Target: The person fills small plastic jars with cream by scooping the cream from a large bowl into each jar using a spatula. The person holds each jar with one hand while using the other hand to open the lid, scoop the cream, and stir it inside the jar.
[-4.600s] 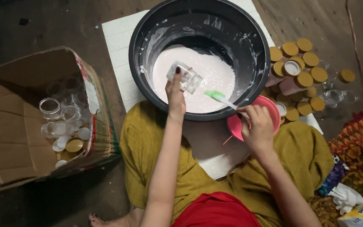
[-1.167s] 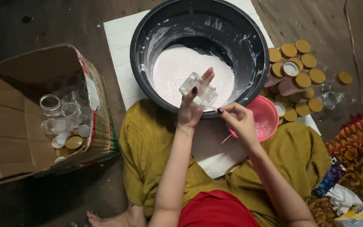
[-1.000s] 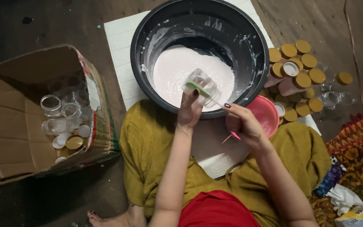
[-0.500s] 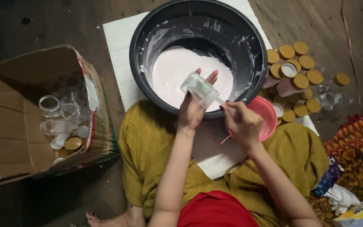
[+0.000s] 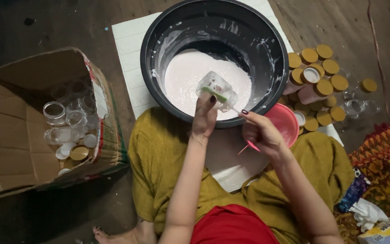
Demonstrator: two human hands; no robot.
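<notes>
My left hand (image 5: 204, 118) holds a small clear glass jar (image 5: 215, 90) tilted on its side above the near rim of a big black basin (image 5: 276, 58). The basin holds a pool of pale pink cream (image 5: 190, 74). My right hand (image 5: 262, 132) grips a thin white-handled spatula with a green tip (image 5: 216, 96); the tip is inside the jar's mouth. A pink bowl (image 5: 286, 123) sits just behind my right hand, partly hidden by it.
An open cardboard box (image 5: 23, 144) at left holds several empty glass jars (image 5: 55, 113) and loose lids. Right of the basin stand several gold-lidded jars (image 5: 321, 77). A white sheet (image 5: 129, 49) lies under the basin. A patterned cloth (image 5: 384, 158) and tissue box (image 5: 389, 232) lie at lower right.
Half a second ago the jar lay in my opened left palm; now my fingers hold it from below and the spatula's green tip shows inside it. My right hand shifted slightly right.
</notes>
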